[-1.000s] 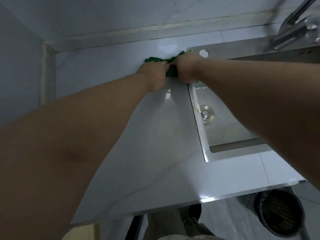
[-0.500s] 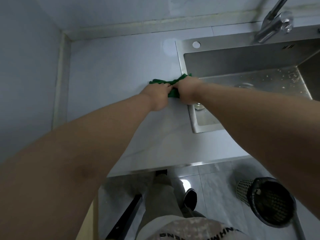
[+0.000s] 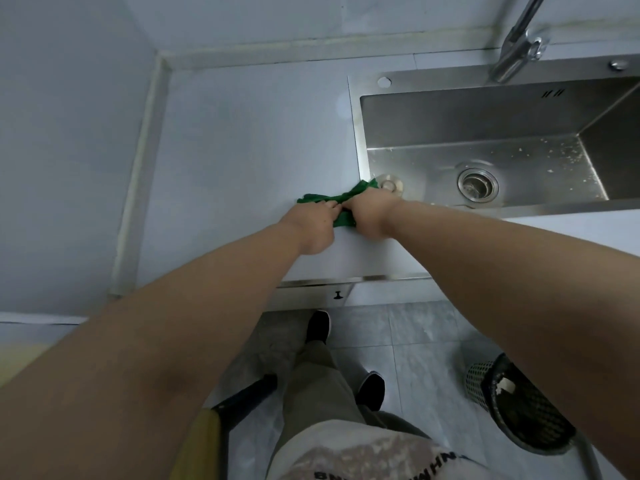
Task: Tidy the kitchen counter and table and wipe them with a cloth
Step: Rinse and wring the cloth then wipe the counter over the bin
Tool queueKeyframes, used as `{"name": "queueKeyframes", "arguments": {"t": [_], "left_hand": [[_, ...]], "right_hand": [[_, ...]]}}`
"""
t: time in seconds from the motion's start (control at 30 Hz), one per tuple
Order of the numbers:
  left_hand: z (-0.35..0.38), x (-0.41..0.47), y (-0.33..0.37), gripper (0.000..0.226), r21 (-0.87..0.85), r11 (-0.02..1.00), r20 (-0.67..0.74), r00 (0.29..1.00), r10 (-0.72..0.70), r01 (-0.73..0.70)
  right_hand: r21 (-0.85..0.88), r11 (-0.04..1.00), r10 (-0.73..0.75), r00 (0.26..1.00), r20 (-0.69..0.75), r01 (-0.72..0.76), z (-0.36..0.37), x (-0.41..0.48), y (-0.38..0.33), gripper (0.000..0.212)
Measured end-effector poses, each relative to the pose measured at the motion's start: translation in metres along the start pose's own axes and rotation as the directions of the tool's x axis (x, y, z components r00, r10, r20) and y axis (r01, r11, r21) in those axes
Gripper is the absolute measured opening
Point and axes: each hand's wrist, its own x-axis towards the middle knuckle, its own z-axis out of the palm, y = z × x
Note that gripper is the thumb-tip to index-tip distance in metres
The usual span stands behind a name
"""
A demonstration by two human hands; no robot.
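Note:
A green cloth (image 3: 341,199) lies bunched on the pale counter (image 3: 242,150), just left of the sink's near corner. My left hand (image 3: 313,226) and my right hand (image 3: 372,214) sit side by side on it, fingers curled down over the fabric, which shows only between and beyond the knuckles. Most of the cloth is hidden under the two hands.
A steel sink (image 3: 485,126) with a drain (image 3: 478,185) and a tap (image 3: 517,43) fills the right. Walls close off the counter's left and back. Below the front edge are the floor, my feet, and a black mesh bin (image 3: 519,407).
Both hands have drawn the cloth from the back of the counter toward the front edge, along the sink's left rim. The view has pulled back, showing more floor.

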Motion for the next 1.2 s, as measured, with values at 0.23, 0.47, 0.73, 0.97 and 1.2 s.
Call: {"name": "queueKeyframes", "arguments": {"t": [0.23, 0.47, 0.73, 0.97, 1.2], "left_hand": [[0.019, -0.035, 0.028, 0.063, 0.002, 1.0, 0.014, 1.0, -0.022, 0.022], [0.031, -0.054, 0.061, 0.062, 0.075, 0.997, 0.024, 0.999, -0.035, 0.033], [0.036, -0.056, 0.098, 0.057, 0.178, 0.983, 0.025, 0.998, -0.053, 0.048], [0.039, -0.049, 0.12, 0.056, 0.216, 0.976, 0.023, 0.999, -0.029, 0.023], [0.038, -0.041, 0.134, 0.046, 0.161, 0.987, 0.01, 1.0, -0.025, 0.023]], "right_hand": [[0.001, 0.998, -0.062, 0.998, -0.002, 0.062, 0.022, -0.035, -0.013, 0.032], [0.006, 0.994, -0.11, 0.994, 0.02, 0.11, 0.037, -0.067, -0.008, 0.039], [-0.044, 0.99, -0.132, 0.989, 0.064, 0.135, 0.048, -0.084, 0.011, 0.037], [-0.041, 0.994, -0.097, 0.991, 0.097, 0.102, 0.057, -0.094, 0.026, 0.034], [-0.055, 0.995, -0.078, 0.988, 0.135, 0.086, 0.055, -0.104, 0.039, 0.033]]}}
